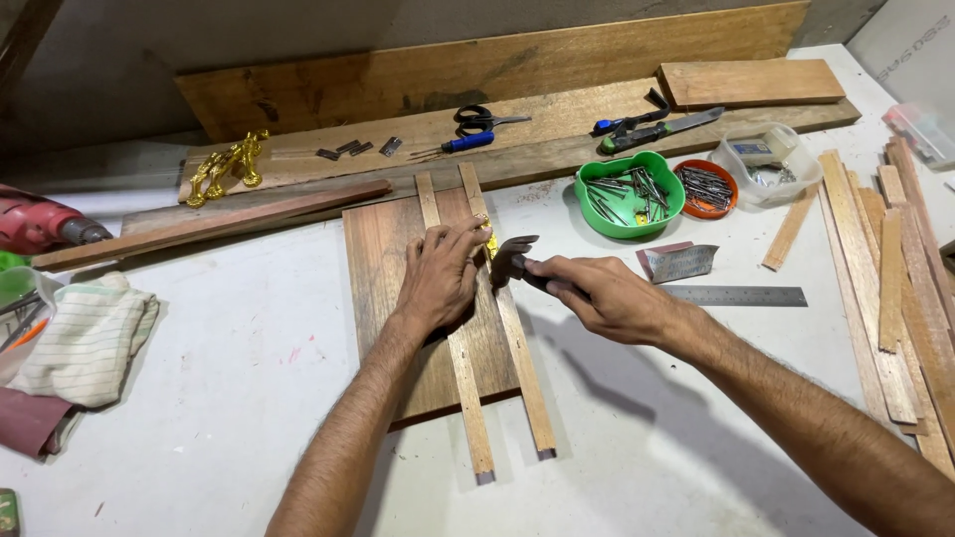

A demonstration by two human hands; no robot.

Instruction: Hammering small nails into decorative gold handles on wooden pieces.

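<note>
A dark wooden board [383, 288] lies on the white table [249, 378] with two thin light wood strips [527, 378] laid lengthwise across it. My left hand [438, 273] presses flat on the board and strips, its fingertips beside a small gold-coloured fitting [490, 244]. My right hand [607, 296] grips the handle of a claw hammer [511, 258], whose dark head sits just right of the fitting.
A green bowl [629, 194] and an orange dish [706, 188] hold nails. Scissors [482, 121], a blue-handled screwdriver [466, 142], a steel ruler [741, 295], a stack of wood strips [900, 278], gold brackets [224, 167], a red drill [40, 225] and a striped cloth [85, 343] surround the board.
</note>
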